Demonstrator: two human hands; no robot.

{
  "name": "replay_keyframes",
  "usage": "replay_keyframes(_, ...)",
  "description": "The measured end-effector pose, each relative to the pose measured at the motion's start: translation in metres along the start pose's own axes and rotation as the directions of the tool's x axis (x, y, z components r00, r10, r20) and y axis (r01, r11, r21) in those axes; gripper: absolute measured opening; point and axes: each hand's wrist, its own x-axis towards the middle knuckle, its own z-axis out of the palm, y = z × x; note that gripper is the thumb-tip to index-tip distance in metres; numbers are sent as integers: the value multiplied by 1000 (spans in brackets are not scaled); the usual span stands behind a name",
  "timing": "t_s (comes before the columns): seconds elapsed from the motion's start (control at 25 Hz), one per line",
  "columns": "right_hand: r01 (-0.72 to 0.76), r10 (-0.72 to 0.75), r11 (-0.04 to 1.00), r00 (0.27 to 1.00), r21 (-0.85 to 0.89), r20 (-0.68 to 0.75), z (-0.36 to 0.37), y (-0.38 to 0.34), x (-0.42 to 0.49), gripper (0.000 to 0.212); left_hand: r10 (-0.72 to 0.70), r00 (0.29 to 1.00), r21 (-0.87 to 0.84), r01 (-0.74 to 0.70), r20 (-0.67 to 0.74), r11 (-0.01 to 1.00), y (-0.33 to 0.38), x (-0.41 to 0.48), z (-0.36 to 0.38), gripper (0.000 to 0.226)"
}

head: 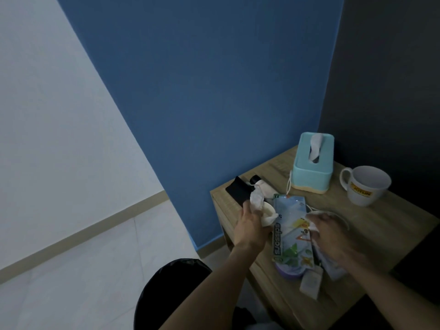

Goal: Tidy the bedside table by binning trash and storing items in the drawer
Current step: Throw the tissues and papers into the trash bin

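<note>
The left hand (250, 219) clutches crumpled tissue (258, 198) over the table's (392, 232) left edge, the black-lined bin (171, 282) lying directly below-left, while the right hand (333, 234) closes on another white wad (312, 226).

The right hand (333, 236) is motion-blurred, its grasp unreadable. The black bin (171, 289) is cut off by the lower edge.

We see the tissue box (312, 163) at the back of the bedside table (381, 232), the mug (366, 185) to its right, the scissors packet (291, 228) before it, and the bin (171, 291) on the floor left of the table.
</note>
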Motion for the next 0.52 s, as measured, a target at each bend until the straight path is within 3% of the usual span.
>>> replay_keyframes(0.16,42,-44,999,991,-20,-128,-8,-1,-1,31,30,1000,-50,-30,4,998,2,-1,-7,51)
replay_keyframes(0.32,16,1,999,952,52,-305,-24,0,-5,28,15,999,-102,-19,-36,995,3,-7,-28,47)
replay_keyframes(0.52,-58,102,989,935,136,-340,-39,5,-15,22,-5,999,-135,-2,-52,991,1,-15,-41,48)
